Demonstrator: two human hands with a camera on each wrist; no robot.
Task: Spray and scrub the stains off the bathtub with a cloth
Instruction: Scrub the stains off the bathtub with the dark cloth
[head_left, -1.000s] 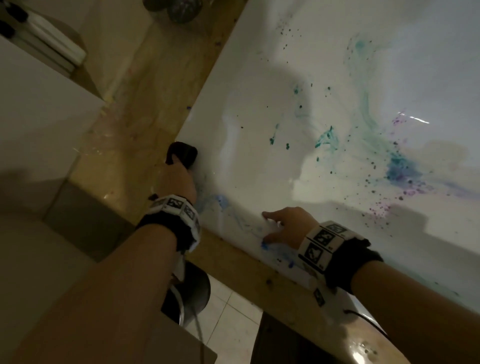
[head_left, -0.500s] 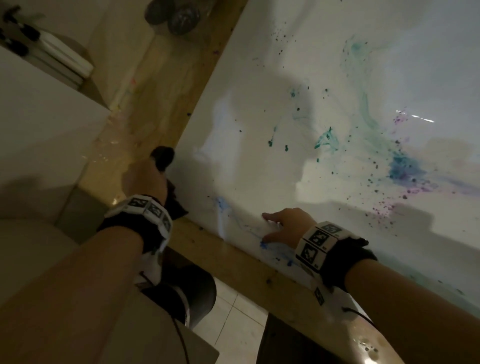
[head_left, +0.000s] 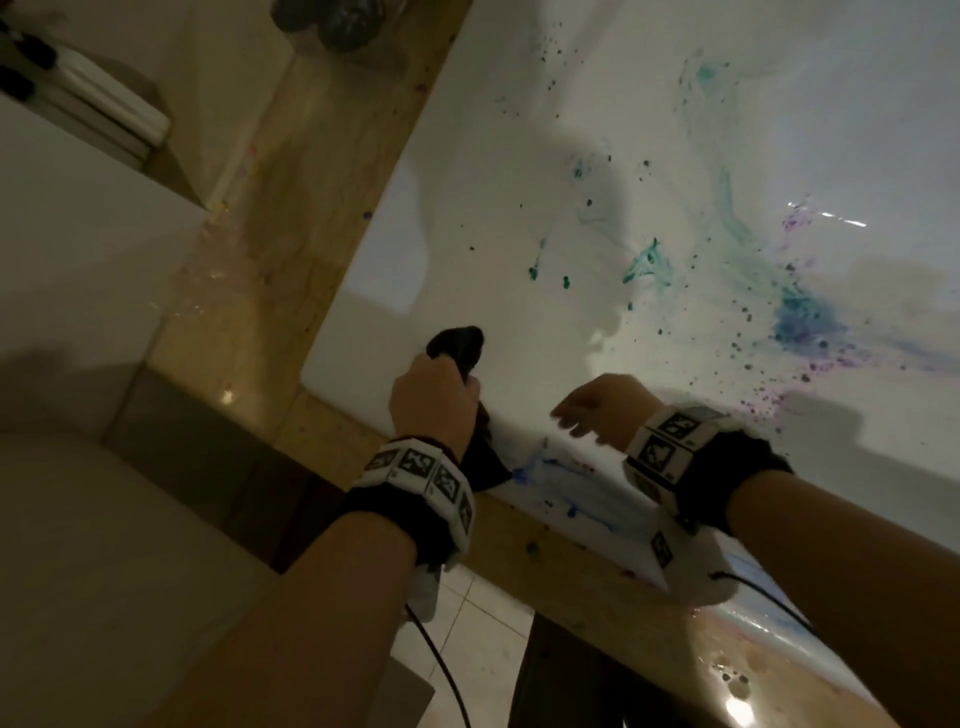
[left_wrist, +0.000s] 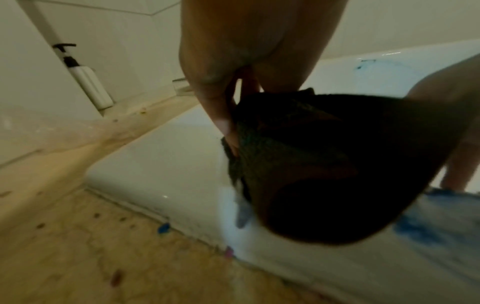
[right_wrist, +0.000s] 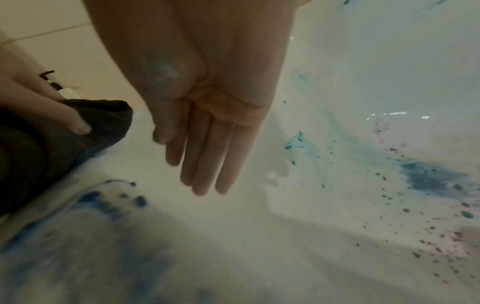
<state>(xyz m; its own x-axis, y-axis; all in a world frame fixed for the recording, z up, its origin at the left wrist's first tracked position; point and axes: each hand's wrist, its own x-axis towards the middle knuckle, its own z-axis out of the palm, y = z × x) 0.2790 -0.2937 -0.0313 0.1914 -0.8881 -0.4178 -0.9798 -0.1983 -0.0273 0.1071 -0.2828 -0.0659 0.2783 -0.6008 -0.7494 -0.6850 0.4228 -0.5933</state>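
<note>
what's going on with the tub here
A person is cleaning paint-like stains off a white bathtub. Their left hand grips a dark cloth bunched at the tub's near rim, right beside a smeared blue stain. The right hand is open with straight fingers, holding nothing, hovering near the rim. Teal, blue and purple splatters across the tub floor are not yet wiped. No spray bottle is in view.

White bathtub (head_left: 519, 171) in a tan stone surround (head_left: 332, 171), paint stains (head_left: 805, 317) across it.
</note>
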